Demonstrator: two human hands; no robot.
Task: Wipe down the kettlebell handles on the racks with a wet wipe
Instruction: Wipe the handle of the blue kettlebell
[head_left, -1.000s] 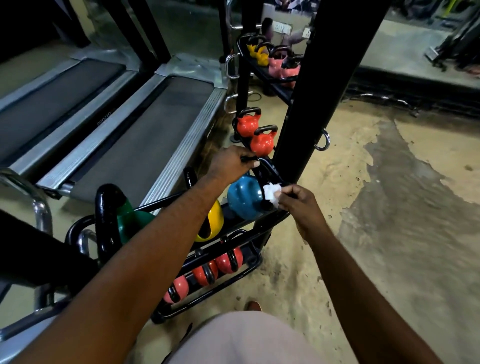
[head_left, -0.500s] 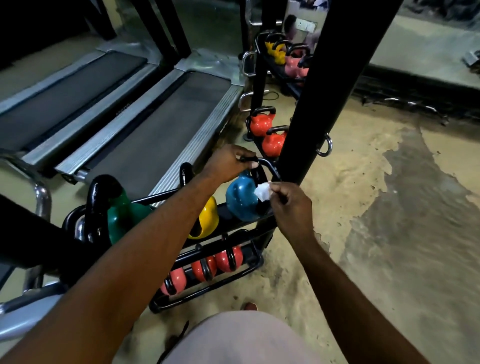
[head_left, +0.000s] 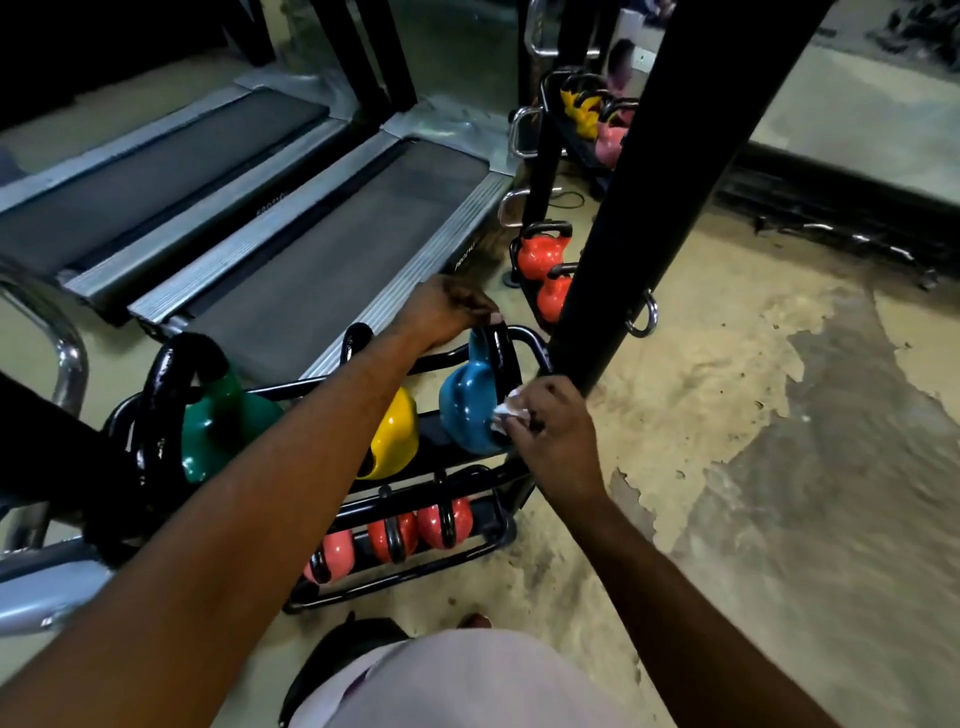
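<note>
Blurred, unreadable lettering on treadmill (head_left: 332, 244) rails.

Your left hand (head_left: 447, 312) and right hand (head_left: 550, 431) are bare: no gloves, rings, watch or wristbands are visible. Both your forearms are uncovered along their full visible length, with no sleeve edge in frame. At the bottom of the view you wear a pale, light-coloured garment (head_left: 467, 680), plain apart from a faint darker mark near its left edge.
</note>
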